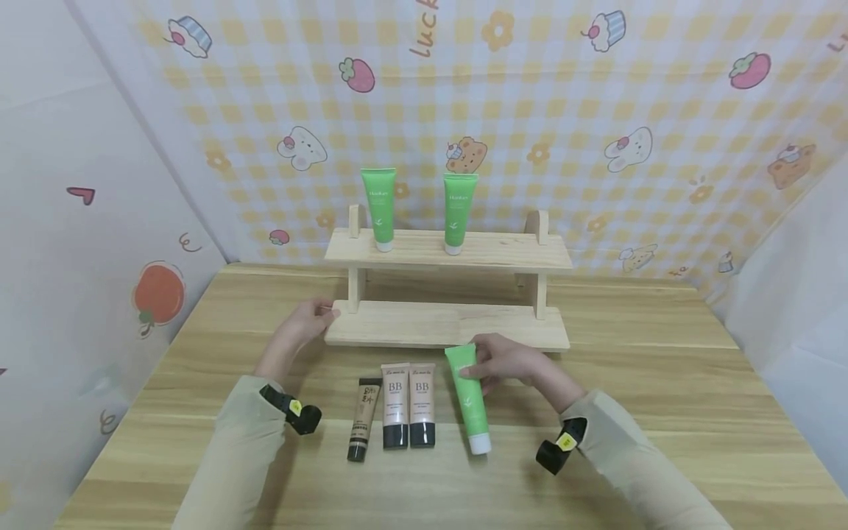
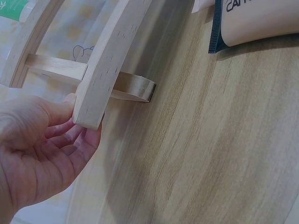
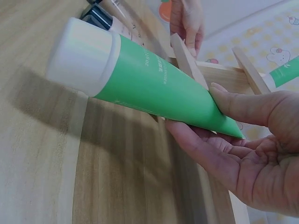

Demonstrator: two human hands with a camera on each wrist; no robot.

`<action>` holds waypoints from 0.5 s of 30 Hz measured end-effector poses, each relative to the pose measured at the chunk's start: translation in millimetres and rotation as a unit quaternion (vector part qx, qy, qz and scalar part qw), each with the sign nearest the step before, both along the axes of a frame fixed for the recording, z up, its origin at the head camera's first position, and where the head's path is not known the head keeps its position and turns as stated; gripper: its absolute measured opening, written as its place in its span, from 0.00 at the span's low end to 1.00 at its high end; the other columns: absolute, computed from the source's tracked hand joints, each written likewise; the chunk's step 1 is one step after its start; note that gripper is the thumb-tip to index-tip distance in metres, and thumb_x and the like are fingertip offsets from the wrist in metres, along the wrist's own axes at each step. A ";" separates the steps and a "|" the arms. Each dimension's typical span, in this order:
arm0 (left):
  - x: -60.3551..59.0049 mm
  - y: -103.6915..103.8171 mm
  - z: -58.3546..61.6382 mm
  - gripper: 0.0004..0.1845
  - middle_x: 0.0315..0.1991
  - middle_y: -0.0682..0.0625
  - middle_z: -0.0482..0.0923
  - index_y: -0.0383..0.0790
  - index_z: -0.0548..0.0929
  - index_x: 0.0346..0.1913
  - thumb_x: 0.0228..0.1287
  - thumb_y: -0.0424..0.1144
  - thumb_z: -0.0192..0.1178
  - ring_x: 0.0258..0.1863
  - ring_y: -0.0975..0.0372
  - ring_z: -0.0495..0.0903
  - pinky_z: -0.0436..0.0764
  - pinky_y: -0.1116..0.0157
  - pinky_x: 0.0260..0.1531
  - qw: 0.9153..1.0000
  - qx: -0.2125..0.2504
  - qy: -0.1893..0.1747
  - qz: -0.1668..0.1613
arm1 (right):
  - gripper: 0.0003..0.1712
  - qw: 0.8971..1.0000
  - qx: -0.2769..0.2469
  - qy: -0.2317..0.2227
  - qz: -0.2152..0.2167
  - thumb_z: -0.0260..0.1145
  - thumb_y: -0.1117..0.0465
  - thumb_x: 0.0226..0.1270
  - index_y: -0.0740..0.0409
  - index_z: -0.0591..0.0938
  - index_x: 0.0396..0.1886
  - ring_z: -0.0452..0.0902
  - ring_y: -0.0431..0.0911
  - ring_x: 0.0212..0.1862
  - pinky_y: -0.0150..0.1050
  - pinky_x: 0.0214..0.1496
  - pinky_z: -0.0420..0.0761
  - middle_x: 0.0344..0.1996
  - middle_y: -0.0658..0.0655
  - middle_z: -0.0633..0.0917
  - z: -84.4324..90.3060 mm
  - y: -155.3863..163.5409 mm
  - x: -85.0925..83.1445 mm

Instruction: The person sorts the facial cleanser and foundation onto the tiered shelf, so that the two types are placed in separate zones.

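In the head view, your right hand (image 1: pixel 509 362) pinches one green tube (image 1: pixel 470 403) above the tabletop (image 1: pixel 636 338), cap (image 1: pixel 480 443) towards you, long axis slightly aslant; two matching tubes (image 1: pixel 380 208) stand on the shelf (image 1: pixel 411 324); two BB tubes (image 1: pixel 395 406) and one brown tube (image 1: pixel 364 419) lie in front. Left wrist: your left hand (image 2: pixel 46 151) grips the shelf's end. Right wrist: the cap points upper left.

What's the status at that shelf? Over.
Right grip: holding green tube near its flat end. Left grip: pinching lower board, left end. Nothing visibly blocking tube.
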State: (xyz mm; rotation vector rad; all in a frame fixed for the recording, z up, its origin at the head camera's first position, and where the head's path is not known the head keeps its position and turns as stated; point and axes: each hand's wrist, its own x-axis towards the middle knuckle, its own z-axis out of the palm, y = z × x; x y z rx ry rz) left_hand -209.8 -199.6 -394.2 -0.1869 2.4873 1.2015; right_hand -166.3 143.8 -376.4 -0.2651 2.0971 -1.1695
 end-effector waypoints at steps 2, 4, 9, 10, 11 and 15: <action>0.3 0.0 -0.2 0.27 0.61 0.32 0.63 0.30 0.57 0.66 0.71 0.43 0.43 0.60 0.44 0.66 0.70 0.52 0.58 1.000 0.002 0.000 0.000 | 0.25 1.000 0.000 0.000 -0.003 0.67 0.60 0.56 0.66 0.70 0.50 0.81 0.46 0.30 0.42 0.35 0.84 0.34 0.61 0.80 0.4 0.0 -0.5; 0.6 -0.3 -0.3 0.27 0.62 0.32 0.63 0.30 0.57 0.66 0.71 0.43 0.43 0.60 0.44 0.66 0.70 0.52 0.58 1.000 0.005 0.000 0.001 | 0.25 1.000 -0.002 0.001 -0.005 0.66 0.60 0.56 0.66 0.69 0.50 0.81 0.46 0.30 0.42 0.35 0.84 0.34 0.61 0.80 0.9 0.5 -0.9; 0.9 -1.0 -0.2 0.28 0.62 0.32 0.62 0.30 0.56 0.66 0.71 0.44 0.43 0.60 0.44 0.65 0.69 0.52 0.59 1.000 0.005 -0.001 -0.002 | 0.24 1.000 -0.008 0.008 -0.005 0.66 0.60 0.57 0.67 0.69 0.50 0.81 0.46 0.31 0.41 0.35 0.84 0.36 0.62 0.81 5.1 2.7 -1.3; 0.9 -0.8 0.0 0.28 0.62 0.32 0.62 0.30 0.56 0.66 0.71 0.43 0.43 0.60 0.44 0.65 0.70 0.52 0.58 1.000 0.006 -0.001 -0.001 | 0.24 1.000 -0.009 0.010 -0.004 0.66 0.60 0.58 0.67 0.69 0.50 0.81 0.46 0.31 0.41 0.35 0.84 0.36 0.62 0.82 6.4 3.1 -1.4; 0.6 -0.8 0.0 0.28 0.62 0.32 0.62 0.30 0.56 0.66 0.71 0.43 0.43 0.60 0.44 0.65 0.70 0.52 0.59 1.000 0.007 -0.002 0.000 | 0.24 1.000 -0.009 0.012 -0.002 0.65 0.60 0.58 0.67 0.69 0.50 0.81 0.46 0.31 0.41 0.35 0.84 0.36 0.62 0.82 7.9 3.6 -1.6; -0.3 0.0 -0.3 0.27 0.61 0.31 0.63 0.29 0.57 0.66 0.71 0.42 0.43 0.60 0.44 0.66 0.70 0.53 0.58 1.000 0.011 0.003 0.005 | 0.23 1.000 -0.006 0.018 0.000 0.65 0.59 0.58 0.66 0.69 0.49 0.81 0.46 0.32 0.44 0.38 0.84 0.36 0.62 0.82 11.6 4.7 -3.0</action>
